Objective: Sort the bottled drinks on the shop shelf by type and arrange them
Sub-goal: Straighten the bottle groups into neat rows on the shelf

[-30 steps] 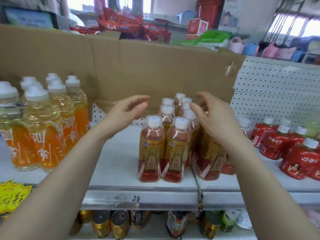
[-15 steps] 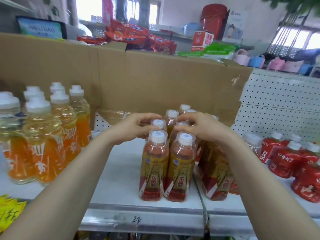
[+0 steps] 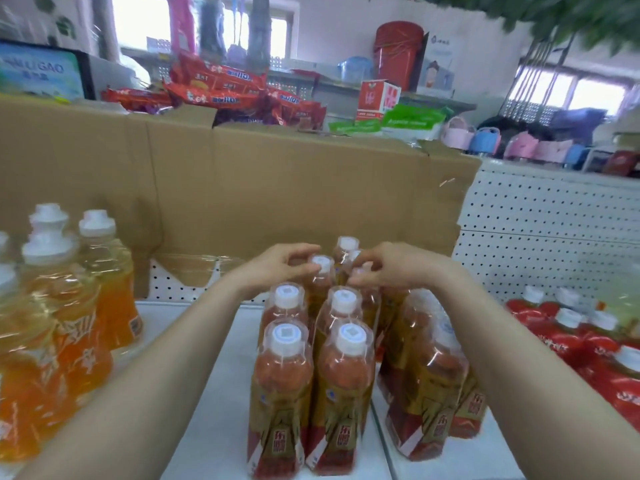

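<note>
On white shelf (image 3: 194,393) | gold-label bottles (image 3: 313,393) | left hand (image 3: 277,268), right hand (image 3: 394,266) pinching rear caps (image 3: 322,263)

Both forearms were bare up to the frame's lower edge, with no sleeve showing. The left hand (image 3: 277,268) and the right hand (image 3: 398,268) were ungloved, slender-fingered, with short plain nails. Neither carried a ring, watch or bracelet.
</note>
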Motion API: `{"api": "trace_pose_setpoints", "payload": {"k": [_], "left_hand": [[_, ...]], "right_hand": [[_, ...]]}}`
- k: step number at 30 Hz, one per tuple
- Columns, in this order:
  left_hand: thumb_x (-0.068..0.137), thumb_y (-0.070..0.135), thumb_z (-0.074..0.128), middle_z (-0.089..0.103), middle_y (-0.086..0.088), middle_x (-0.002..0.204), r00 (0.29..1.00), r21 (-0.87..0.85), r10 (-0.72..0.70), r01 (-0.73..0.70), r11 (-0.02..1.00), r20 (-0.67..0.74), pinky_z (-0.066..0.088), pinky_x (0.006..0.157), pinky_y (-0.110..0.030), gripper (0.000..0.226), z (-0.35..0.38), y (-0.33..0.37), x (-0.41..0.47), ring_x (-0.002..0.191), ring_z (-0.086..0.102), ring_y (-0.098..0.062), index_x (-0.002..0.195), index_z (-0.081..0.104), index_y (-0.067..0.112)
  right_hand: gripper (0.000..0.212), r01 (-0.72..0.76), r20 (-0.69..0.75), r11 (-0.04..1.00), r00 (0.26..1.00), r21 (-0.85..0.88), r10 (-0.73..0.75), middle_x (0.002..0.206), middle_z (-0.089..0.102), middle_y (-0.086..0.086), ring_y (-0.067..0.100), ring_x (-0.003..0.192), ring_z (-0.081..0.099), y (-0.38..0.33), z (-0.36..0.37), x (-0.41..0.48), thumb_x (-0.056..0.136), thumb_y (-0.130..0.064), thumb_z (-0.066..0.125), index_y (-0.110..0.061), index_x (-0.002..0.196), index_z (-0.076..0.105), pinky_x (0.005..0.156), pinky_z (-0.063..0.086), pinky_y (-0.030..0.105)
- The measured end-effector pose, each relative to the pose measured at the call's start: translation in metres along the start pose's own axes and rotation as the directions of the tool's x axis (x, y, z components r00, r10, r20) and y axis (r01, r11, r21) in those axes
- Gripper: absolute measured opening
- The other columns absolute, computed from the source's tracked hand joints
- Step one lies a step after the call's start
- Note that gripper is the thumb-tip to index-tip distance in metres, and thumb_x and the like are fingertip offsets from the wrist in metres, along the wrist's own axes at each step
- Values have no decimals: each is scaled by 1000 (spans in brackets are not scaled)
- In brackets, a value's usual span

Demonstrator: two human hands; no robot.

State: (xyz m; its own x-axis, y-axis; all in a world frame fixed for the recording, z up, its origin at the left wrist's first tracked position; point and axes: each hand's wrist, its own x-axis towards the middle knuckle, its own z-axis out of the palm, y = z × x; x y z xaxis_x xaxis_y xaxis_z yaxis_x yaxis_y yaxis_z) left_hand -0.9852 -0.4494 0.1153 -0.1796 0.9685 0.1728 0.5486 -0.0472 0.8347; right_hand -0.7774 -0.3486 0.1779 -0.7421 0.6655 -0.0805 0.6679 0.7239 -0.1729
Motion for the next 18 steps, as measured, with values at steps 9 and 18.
{"api": "trace_pose_setpoints", "payload": {"k": [9, 18], "left_hand": [[91, 17, 69, 70, 4, 120, 998, -67, -2, -2, 998, -58, 55, 92, -30, 36, -17, -17, -21, 109, 66, -7, 127, 64, 21], [95, 23, 64, 63, 11, 131, 989, -81, 14, -25, 996, -145, 51, 93, -16, 41, -16, -25, -45, 123, 57, -3, 135, 58, 28]], "right_hand": [[39, 131, 12, 990, 991, -59, -130, 119, 62, 0, 18, 100, 59, -36, 3, 15, 93, -47, 66, -25, 126, 66, 94, 50, 32], [43, 151, 47, 988, 987, 37, -153, 117, 61, -6, 15, 103, 60, -30, 1, 19, 93, -52, 64, -31, 130, 62, 98, 51, 33]]}}
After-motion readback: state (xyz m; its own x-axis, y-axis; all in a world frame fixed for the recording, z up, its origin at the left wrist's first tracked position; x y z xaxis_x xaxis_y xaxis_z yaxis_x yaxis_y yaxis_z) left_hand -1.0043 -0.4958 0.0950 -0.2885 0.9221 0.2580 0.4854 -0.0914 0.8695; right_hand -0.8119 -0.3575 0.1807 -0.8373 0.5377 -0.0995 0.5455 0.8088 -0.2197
